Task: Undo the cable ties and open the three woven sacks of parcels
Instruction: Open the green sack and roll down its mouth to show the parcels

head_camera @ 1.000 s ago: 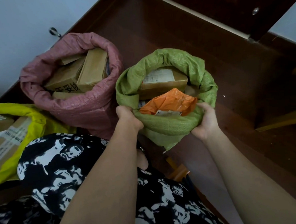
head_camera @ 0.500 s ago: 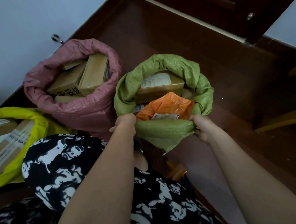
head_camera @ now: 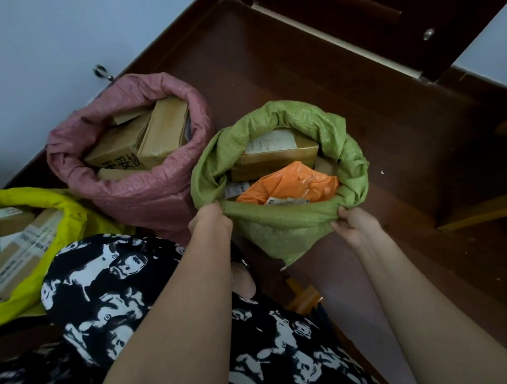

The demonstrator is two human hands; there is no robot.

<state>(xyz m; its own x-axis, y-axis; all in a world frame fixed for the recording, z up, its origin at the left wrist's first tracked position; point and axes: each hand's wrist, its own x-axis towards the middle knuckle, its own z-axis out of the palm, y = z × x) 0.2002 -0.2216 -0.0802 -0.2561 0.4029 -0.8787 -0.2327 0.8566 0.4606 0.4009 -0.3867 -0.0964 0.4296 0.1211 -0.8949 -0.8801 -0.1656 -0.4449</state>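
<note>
Three woven sacks stand open on the dark wooden floor. The green sack is in the middle, its rim rolled down around a brown box and an orange parcel. My left hand grips the near left of its rim. My right hand grips the near right of the rim. The pink sack stands to the left, holding several brown boxes. At the far left sits the yellow sack, also with boxes inside. No cable tie is visible.
A white wall with a small metal hook lies behind the pink sack. Dark wooden furniture with a metal knob stands at the back right. My patterned black-and-white clothing fills the lower left.
Both hands have shifted slightly along the green sack's near rim and pulled it lower and flatter. The view has moved a little.
</note>
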